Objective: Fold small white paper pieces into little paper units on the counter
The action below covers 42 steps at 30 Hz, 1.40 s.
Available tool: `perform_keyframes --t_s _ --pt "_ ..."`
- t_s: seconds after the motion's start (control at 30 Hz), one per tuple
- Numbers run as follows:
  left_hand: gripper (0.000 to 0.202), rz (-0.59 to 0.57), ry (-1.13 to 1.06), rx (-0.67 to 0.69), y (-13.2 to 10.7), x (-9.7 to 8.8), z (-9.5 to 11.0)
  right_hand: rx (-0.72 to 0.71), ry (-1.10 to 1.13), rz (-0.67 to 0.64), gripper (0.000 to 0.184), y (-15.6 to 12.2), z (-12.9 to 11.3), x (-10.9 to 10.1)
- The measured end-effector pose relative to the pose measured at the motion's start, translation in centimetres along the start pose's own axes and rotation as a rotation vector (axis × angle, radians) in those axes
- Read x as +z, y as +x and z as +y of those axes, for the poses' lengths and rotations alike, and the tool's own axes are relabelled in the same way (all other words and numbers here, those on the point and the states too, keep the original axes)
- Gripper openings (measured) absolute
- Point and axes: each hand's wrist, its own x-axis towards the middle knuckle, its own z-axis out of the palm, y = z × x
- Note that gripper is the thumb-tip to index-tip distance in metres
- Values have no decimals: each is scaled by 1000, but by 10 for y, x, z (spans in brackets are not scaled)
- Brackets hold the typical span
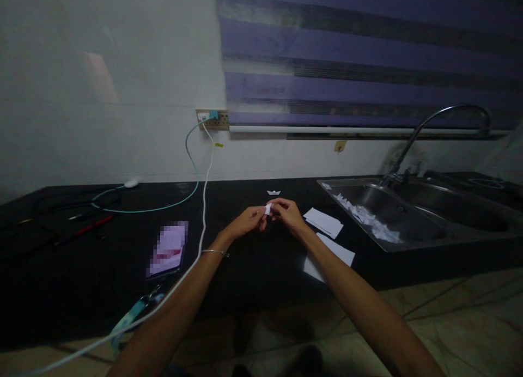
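Between my two hands is a small folded piece of white paper (268, 208), held above the black counter. My left hand (250, 220) pinches it from the left, fingers closed. From the other side my right hand (286, 212) grips it with thumb and fingers; part of the paper is hidden behind the fingertips. Just beyond my hands a small white paper boat (273, 192) stands on the counter. A stack of white paper pieces (324, 222) lies right of my right hand, and larger white sheets (337, 250) are partly covered by my right forearm.
Several folded white papers (368, 219) lie along the left rim of the steel sink (433, 239), under a curved faucet (417, 129). A phone (168, 249) rests on the left. A white cable (204, 202) crosses my left forearm from the wall socket (220, 120). A red pen (95, 224) lies farther left.
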Motion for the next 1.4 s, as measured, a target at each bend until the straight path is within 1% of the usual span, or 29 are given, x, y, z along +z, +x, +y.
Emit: perform_keyframes --t_s 0.07,0.13,0.23,0.43,0.53,0.6,0.67,0.77,0.83,0.93,1.1,1.23,1.4 --pt "49 8 58 15 -2 -1 2 42 24 -72 24 0 -1 -5" --pt "49 3 104 8 -3 -1 4 39 -10 -99 27 0 -1 -9" --pt "49 -21 130 7 -3 -1 3 -11 -101 -87 29 1 1 -12" --pt "50 -23 103 15 -2 0 -1 -122 -160 -110 33 2 4 -12" --pt "50 -32 77 0 -1 1 0 -159 -206 -90 35 2 5 -10" --pt "50 -31 26 -27 -1 2 0 -184 -243 -64 35 2 6 -10" --pt "55 -44 -88 -86 -1 2 -1 -212 -269 -44 34 2 6 -11" --pt "66 -105 -335 -181 2 0 -8 -248 -289 -43 33 2 4 -12" --pt "64 -146 -428 -204 4 -2 -14 -278 -286 -57 33 2 1 -12" --pt "59 -148 -449 -201 6 -2 -21 -291 -281 -68 32 0 -4 -9" --pt "53 -129 -455 -151 6 3 -21 -260 -302 -70 34 -5 -6 -5" --pt "50 -136 -516 -168 6 5 -22 -279 -303 -133 34 -4 -2 -5" --pt "51 -118 -530 -187 5 3 -25 -286 -358 -106 31 -3 2 -7"
